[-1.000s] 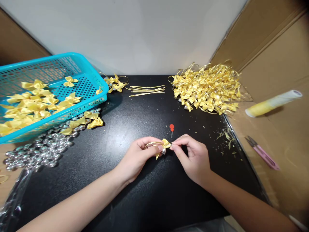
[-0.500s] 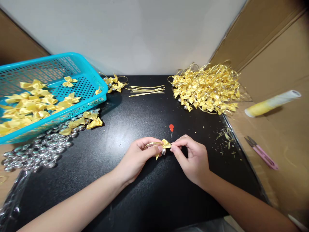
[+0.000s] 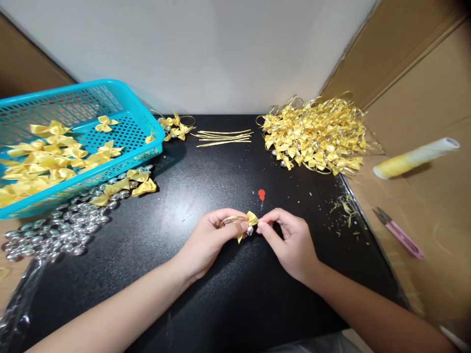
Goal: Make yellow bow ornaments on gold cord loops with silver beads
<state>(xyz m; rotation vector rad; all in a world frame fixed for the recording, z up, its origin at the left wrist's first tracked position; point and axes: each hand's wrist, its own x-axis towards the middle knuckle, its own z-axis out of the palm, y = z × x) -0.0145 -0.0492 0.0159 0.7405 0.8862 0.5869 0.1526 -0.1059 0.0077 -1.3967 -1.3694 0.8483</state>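
Near the middle of the black table (image 3: 176,304), my left hand (image 3: 217,235) pinches a yellow ribbon bow (image 3: 252,217) with a gold cord loop (image 3: 230,219) and a small silver bell (image 3: 249,230) hanging below it. My right hand (image 3: 285,235) is closed at the bow's right end, thumb and forefinger pressed together on its tip. Just beyond the hands lies a small red object (image 3: 261,194). Gold cords (image 3: 224,137) lie in a loose row at the table's back.
A blue basket (image 3: 121,95) of yellow bows stands at the left, with silver bells (image 3: 59,230) before it. Looped bows (image 3: 316,137) are heaped at the back right. Pink snips (image 3: 403,238) and a yellow-white roll (image 3: 415,158) lie far right.
My right hand has shifted slightly left, its fingertips now closer to the bow. My left hand and the bow have hardly moved.
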